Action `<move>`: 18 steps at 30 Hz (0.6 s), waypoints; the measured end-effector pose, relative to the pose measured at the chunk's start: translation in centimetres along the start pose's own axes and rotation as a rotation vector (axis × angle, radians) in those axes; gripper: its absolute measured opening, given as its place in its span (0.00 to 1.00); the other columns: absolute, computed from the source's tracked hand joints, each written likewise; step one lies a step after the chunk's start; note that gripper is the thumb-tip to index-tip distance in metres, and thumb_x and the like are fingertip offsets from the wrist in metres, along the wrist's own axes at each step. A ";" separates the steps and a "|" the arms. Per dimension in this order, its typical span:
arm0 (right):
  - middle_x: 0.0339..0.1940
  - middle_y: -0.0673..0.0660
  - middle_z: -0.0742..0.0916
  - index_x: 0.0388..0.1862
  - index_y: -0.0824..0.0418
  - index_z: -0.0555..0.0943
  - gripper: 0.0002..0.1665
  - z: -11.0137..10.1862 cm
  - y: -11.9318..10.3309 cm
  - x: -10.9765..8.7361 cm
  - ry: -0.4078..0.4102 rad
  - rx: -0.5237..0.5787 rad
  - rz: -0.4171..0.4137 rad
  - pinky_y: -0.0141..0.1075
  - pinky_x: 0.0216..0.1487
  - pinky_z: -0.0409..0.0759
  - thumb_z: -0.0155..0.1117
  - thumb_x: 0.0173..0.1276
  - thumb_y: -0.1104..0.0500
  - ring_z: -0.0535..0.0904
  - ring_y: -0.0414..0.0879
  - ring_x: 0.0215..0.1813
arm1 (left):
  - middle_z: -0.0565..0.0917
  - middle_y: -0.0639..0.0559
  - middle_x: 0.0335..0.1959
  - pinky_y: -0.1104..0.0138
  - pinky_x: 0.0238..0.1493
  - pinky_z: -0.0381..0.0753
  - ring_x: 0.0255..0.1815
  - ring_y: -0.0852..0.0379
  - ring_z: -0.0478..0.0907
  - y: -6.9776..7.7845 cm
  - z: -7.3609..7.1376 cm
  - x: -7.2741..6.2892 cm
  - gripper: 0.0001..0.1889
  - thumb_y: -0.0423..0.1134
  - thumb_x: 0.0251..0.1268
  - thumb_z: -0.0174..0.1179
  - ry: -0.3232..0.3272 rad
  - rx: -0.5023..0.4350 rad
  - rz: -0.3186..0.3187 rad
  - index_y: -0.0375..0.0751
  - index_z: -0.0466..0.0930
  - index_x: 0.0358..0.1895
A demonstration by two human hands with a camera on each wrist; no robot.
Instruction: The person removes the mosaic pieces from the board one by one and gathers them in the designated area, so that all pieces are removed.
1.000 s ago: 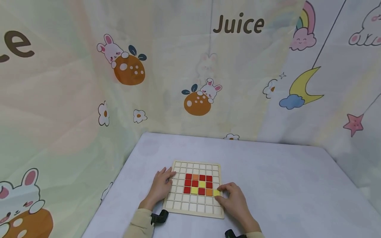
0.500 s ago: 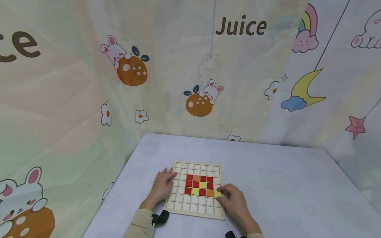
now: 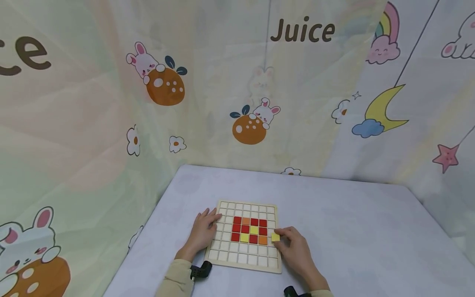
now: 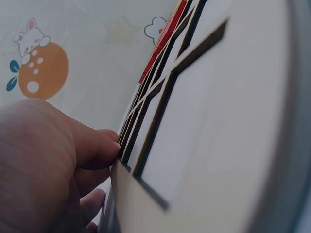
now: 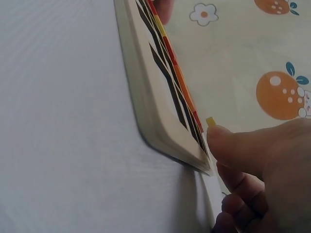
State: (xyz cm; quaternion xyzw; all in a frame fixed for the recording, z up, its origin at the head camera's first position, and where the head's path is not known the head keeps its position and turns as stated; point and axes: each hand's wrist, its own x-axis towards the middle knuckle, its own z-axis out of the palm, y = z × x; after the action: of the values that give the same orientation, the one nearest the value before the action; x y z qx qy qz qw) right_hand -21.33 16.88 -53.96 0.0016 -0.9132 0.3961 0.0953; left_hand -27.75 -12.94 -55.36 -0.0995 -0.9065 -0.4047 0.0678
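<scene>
A square board [image 3: 256, 260] with a wooden frame and a grid of white cells lies on the table. Red, orange and yellow tiles [image 3: 249, 229] form a block of three rows on it. My right hand [image 3: 296, 249] pinches a yellow tile [image 3: 275, 237] between thumb and fingers, over the board's right border. In the right wrist view, that yellow tile [image 5: 210, 122] pokes out past the thumb tip. My left hand [image 3: 203, 232] rests along the board's left border, fingertips touching it. The left wrist view has the thumb [image 4: 97, 148] right at that border.
A white cloth covers the table [image 3: 356, 235], which extends to the right of the board. Behind it hangs a printed curtain [image 3: 208, 82] with rabbits, oranges and a moon. Black wrist cameras [image 3: 201, 270] sit on both wrists.
The yellow tile has come away from the cell right of the orange tile and moved slightly right with my right hand. My left hand stays at the board's border.
</scene>
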 end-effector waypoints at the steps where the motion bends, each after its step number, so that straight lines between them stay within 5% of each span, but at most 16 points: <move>1: 0.42 0.48 0.82 0.47 0.55 0.85 0.19 0.0 0.1 0.1 0.013 0.003 0.005 0.49 0.59 0.78 0.74 0.55 0.65 0.78 0.47 0.52 | 0.71 0.40 0.69 0.44 0.76 0.43 0.75 0.37 0.56 0.0 0.0 0.0 0.19 0.27 0.64 0.55 0.001 -0.001 0.001 0.37 0.80 0.58; 18: 0.49 0.58 0.82 0.53 0.62 0.82 0.20 -0.4 1.4 1.6 0.096 0.003 0.039 0.57 0.61 0.75 0.70 0.60 0.66 0.77 0.56 0.56 | 0.71 0.40 0.68 0.44 0.76 0.43 0.75 0.37 0.56 -0.1 0.1 0.0 0.19 0.27 0.64 0.55 0.005 0.001 0.017 0.36 0.80 0.58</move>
State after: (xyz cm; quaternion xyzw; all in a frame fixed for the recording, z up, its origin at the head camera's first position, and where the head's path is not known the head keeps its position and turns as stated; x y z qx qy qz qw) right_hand -22.91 18.29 -54.42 -0.0348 -0.9069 0.3989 0.1312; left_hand -27.81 -12.98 -55.48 -0.1059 -0.9057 -0.4037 0.0736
